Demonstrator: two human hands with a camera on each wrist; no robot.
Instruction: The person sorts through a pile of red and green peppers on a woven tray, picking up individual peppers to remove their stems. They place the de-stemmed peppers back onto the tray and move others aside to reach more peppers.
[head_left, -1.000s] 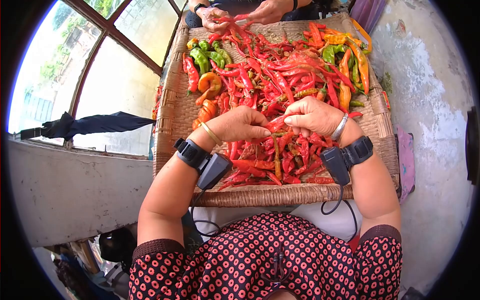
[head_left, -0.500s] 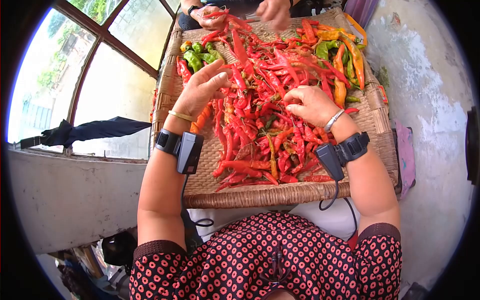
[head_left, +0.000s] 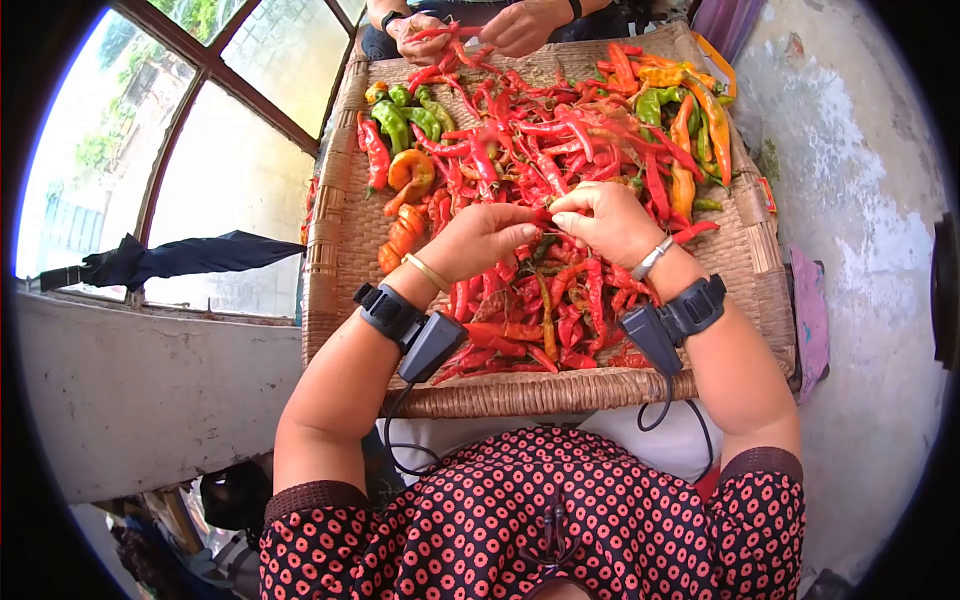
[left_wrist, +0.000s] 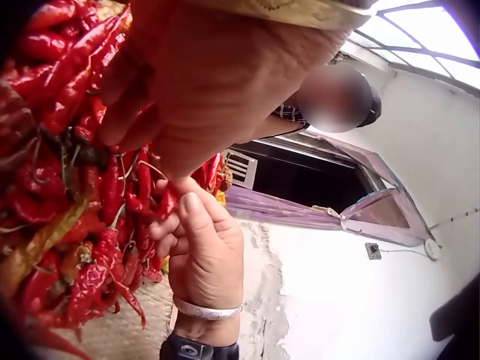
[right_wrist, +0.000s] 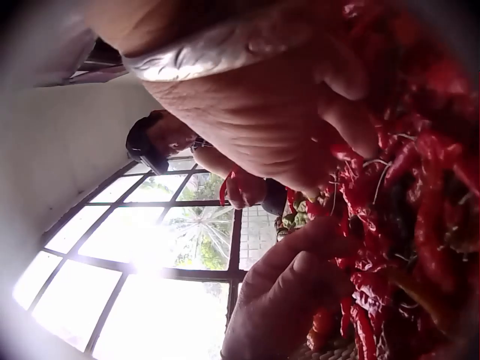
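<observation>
My left hand (head_left: 478,240) and right hand (head_left: 617,228) meet over the middle of a heap of red chili peppers (head_left: 500,335). Between their fingertips is a red chili pepper (left_wrist: 166,204), mostly covered by the fingers. Thumb and forefinger of the right hand pinch one end of it, as the left wrist view shows. The left hand's thumb and fingers close on its other end, partly hidden there by the palm. Wrinkled red peppers with thin stems lie right below both hands.
The peppers lie on a woven tray (head_left: 520,396). Green peppers (head_left: 392,125) and orange ones (head_left: 405,235) sit at its left, more yellow-orange peppers (head_left: 712,120) at its right. Across it, another person's hands (head_left: 520,28) hold red peppers. A folded dark umbrella (head_left: 200,262) is by the window.
My left hand swung out left with spread fingers, then came back to the right hand. Both now meet a little farther up the heap. The other person's hands parted and came together again.
</observation>
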